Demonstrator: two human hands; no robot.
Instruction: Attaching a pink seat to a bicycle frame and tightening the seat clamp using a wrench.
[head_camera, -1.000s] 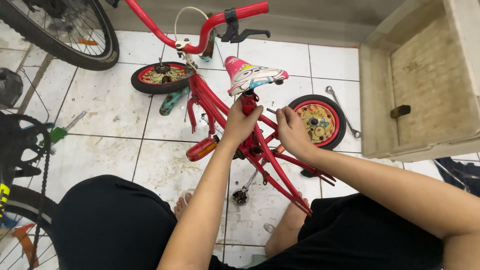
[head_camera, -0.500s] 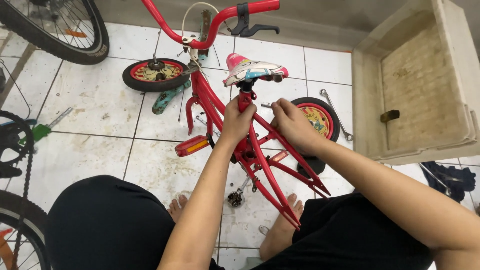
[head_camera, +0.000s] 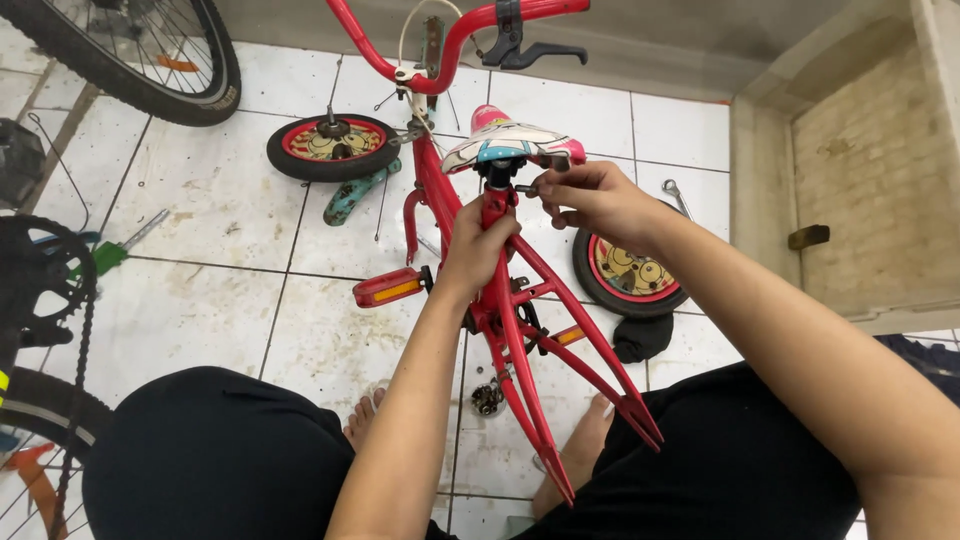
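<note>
We had our left hand (head_camera: 478, 250) wrapped around the seat tube of the small red bike frame (head_camera: 520, 330), steadying it upright between our knees. Our right hand (head_camera: 590, 200) pinched the clamp bolt (head_camera: 527, 188) just under the patterned saddle (head_camera: 510, 142), which sat in place. Both little wheels (head_camera: 333, 147) lay off on the tiles, a spanner (head_camera: 678, 197) beside one, so we judged much assembly remained.
</note>
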